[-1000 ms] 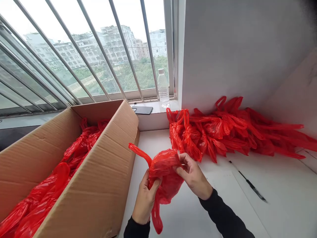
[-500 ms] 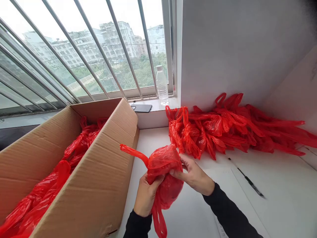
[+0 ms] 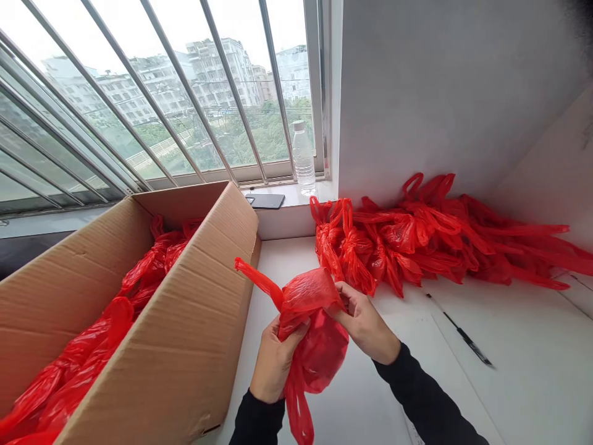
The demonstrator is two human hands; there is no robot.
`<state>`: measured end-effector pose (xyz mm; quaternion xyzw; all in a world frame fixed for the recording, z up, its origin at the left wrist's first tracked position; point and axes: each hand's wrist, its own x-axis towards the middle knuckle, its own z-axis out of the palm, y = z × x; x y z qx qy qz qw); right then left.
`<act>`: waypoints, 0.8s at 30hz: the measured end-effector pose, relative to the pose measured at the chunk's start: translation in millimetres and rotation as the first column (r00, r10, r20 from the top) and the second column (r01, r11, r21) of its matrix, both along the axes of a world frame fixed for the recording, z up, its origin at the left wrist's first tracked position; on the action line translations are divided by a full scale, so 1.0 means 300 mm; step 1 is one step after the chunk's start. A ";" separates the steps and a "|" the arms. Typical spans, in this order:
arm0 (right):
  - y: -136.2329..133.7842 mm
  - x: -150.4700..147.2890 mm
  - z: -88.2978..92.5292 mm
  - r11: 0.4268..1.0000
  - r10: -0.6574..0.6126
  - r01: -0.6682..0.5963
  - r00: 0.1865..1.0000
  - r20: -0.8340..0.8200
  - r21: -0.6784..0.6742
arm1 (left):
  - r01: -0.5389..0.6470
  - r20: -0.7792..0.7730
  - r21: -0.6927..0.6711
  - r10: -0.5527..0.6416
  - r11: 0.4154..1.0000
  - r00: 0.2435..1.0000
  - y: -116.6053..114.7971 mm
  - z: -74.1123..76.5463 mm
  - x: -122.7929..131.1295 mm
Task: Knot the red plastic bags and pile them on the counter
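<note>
Clutching red bag (image 3: 320, 353) beside bag-filled box (image 3: 185, 334)

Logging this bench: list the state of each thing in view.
red bag: bunched, held in both hands
left hand: closed on the bag
right hand: closed on the bag
cardboard box: open, red bags inside
bag pile: heaped, untouched
water bottle: upright, capped
phone: flat, screen dark

Bright daylight from window (image 3: 152, 93); sharp focus; wide-angle edge distortion.

Single head-worn view, looking forward and down from close above the hands, facing the window (image 3: 185, 93) and the white table (image 3: 509, 371).
</note>
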<state>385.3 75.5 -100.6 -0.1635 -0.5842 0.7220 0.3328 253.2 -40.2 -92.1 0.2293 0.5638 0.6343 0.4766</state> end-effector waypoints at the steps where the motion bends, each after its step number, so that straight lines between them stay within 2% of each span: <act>1: 0.001 -0.001 -0.001 1.000 -0.011 0.010 1.000 -0.017 -0.017 | 0.028 -0.023 -0.003 -0.028 1.000 0.999 -0.004 0.006 0.005; 5: 0.013 -0.002 -0.010 0.995 -0.087 0.085 0.996 -0.030 -0.044 | 0.170 -0.170 -0.012 -0.169 0.985 0.971 -0.016 0.022 0.022; 8: 0.025 0.010 -0.009 0.998 -0.059 0.059 0.998 0.024 0.006 | 0.084 -0.156 -0.016 -0.086 0.996 0.984 -0.013 0.023 0.019; 11: 0.031 0.027 -0.002 0.996 0.031 -0.044 0.985 0.171 0.074 | -0.019 -0.076 0.008 0.020 1.000 0.997 -0.003 0.022 0.005; 14: 0.031 0.032 0.000 0.989 0.092 -0.121 0.957 0.275 0.088 | -0.057 -0.026 0.022 0.057 0.998 0.998 0.000 0.024 -0.003; 20: 0.026 0.015 -0.012 0.999 0.026 -0.028 0.985 0.169 0.014 | 0.100 -0.166 0.016 -0.096 0.995 0.981 -0.013 0.014 0.009; 24: 0.029 0.019 -0.003 0.998 0.058 -0.055 0.993 0.105 -0.034 | 0.056 -0.160 0.015 -0.053 0.998 0.986 -0.011 0.009 0.012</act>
